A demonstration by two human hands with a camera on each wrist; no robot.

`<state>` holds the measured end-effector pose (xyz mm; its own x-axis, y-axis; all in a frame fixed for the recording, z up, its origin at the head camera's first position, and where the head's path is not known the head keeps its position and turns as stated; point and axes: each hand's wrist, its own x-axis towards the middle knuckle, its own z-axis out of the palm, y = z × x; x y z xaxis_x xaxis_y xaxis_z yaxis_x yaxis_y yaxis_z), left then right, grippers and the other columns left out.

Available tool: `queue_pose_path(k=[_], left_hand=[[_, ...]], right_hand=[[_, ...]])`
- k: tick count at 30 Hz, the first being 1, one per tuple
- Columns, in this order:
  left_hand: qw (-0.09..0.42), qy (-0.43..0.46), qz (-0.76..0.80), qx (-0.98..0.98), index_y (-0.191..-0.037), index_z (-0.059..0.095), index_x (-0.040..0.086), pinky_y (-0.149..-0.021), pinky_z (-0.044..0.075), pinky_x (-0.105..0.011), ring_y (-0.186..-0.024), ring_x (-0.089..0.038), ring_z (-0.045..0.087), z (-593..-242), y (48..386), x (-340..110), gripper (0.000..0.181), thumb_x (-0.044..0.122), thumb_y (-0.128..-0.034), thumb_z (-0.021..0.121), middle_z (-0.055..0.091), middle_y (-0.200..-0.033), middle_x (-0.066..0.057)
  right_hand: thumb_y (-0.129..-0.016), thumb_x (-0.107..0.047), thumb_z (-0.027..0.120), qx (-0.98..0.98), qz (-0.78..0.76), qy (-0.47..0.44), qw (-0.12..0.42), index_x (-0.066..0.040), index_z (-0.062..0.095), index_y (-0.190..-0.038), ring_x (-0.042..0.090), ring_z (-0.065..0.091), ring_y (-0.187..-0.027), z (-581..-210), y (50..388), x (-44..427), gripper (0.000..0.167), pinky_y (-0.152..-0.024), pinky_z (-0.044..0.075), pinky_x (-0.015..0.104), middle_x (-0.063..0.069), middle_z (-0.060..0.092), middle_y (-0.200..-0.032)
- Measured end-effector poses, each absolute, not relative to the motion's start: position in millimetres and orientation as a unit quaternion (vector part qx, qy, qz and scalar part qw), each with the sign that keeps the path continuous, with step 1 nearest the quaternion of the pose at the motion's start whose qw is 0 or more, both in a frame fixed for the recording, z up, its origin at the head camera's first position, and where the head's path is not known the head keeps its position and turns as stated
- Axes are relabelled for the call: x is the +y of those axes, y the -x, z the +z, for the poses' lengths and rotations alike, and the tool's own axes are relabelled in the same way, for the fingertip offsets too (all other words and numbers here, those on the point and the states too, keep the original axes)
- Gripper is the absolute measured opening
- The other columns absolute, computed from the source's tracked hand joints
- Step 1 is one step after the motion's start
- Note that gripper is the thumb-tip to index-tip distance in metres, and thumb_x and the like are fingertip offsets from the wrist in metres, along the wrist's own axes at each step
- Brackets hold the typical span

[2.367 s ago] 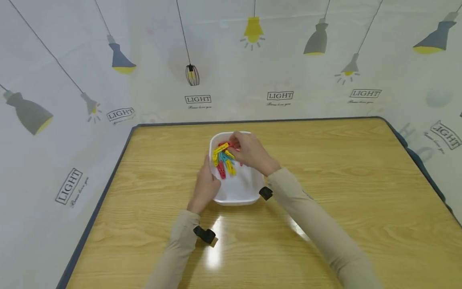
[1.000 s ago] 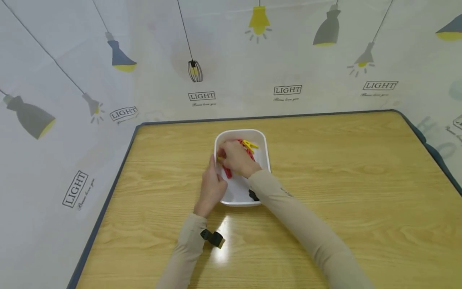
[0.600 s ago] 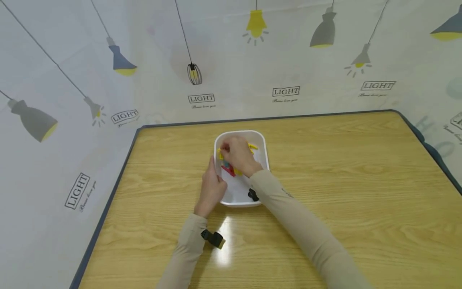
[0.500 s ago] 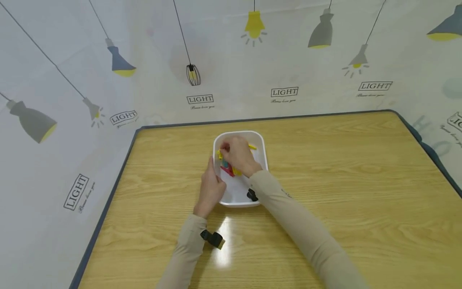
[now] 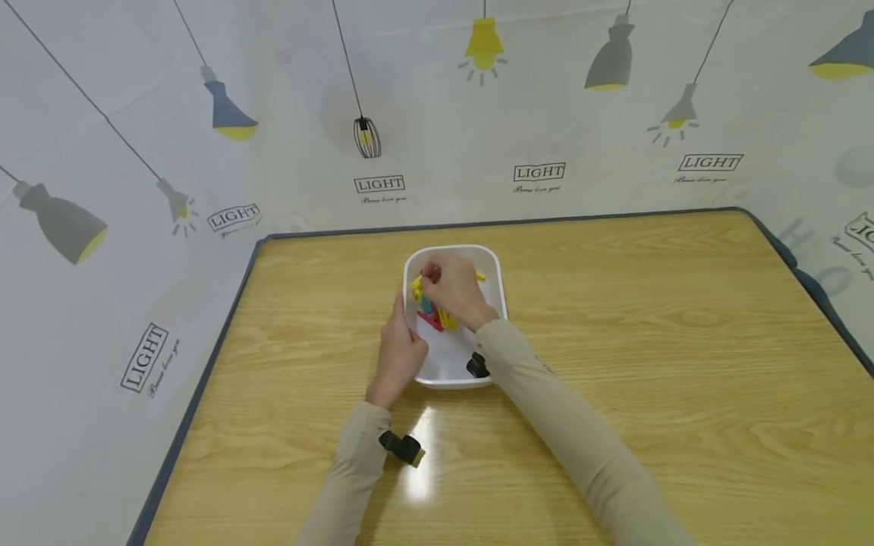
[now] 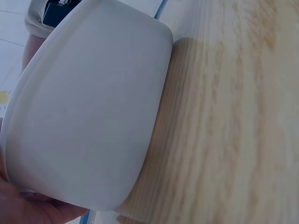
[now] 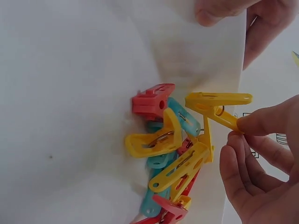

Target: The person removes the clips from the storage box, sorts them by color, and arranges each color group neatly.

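A white plastic tub [image 5: 447, 370] stands on the wooden table. My left hand [image 5: 398, 353] grips its left side, thumb inside the wall and fingers outside. Inside the tub, my right hand [image 5: 456, 288] pinches one end of a yellow clothespin [image 7: 212, 100] between thumb and fingers. That clothespin is at the top of a loose heap, by the tub wall. Below it lie a red clothespin [image 7: 149, 103], a teal clothespin [image 7: 187, 116] and several others in these colours, overlapping. In the head view my right hand hides part of the heap.
Another yellow clothespin [image 5: 481, 277] shows beyond my right hand, near the tub's far right side. The wooden table [image 5: 649, 326] extends around the tub, with a dark edge [image 5: 546, 221] along the patterned wall. Each wrist wears a small black camera [image 5: 403, 449].
My right hand has moved from the far side of the heap to its left side, then slightly up, pinching a yellow clothespin. The heap has shifted. My left hand stays on the tub.
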<state>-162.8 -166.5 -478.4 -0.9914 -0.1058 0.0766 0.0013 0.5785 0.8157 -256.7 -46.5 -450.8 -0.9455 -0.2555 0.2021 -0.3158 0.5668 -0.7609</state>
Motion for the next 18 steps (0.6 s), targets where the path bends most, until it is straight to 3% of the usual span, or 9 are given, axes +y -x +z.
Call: queue_pose_path(k=[5, 13, 18], left_hand=[[0.054, -0.026, -0.459, -0.887, -0.156, 0.025, -0.008, -0.101, 0.053, -0.052, -0.122, -0.042, 0.058, -478, 164, -166, 0.083, -0.015, -0.0768, 0.048, 0.051, -0.142, -0.036], [0.056, -0.019, -0.464, -0.884, -0.156, 0.028, -0.001, -0.098, 0.056, -0.049, -0.120, -0.040, 0.060, -480, 163, -167, 0.084, -0.018, -0.0762, 0.048, 0.056, -0.139, -0.031], [0.045, -0.027, -0.464, -0.884, -0.158, 0.025, 0.000, -0.105, 0.052, -0.048, -0.127, -0.039, 0.057, -479, 164, -167, 0.086, -0.019, -0.0774, 0.048, 0.053, -0.144, -0.030]], right_hand=[[-0.086, -0.007, 0.066, -0.882, 0.450, -0.134, 0.045, -0.004, 0.070, -0.086, 0.021, 0.066, -0.076, -449, 257, -43, 0.005, -0.070, 0.056, 0.029, 0.010, 0.074, -0.084], [-0.093, -0.017, 0.069, -0.873, 0.480, -0.083, 0.007, -0.005, 0.071, -0.096, 0.022, 0.066, -0.088, -435, 253, -31, 0.012, -0.079, 0.059, 0.032, 0.010, 0.073, -0.097], [-0.092, -0.018, 0.072, -0.845, 0.533, -0.055, 0.013, -0.006, 0.074, -0.098, 0.024, 0.068, -0.093, -416, 256, -17, 0.014, -0.086, 0.058, 0.036, 0.012, 0.075, -0.101]])
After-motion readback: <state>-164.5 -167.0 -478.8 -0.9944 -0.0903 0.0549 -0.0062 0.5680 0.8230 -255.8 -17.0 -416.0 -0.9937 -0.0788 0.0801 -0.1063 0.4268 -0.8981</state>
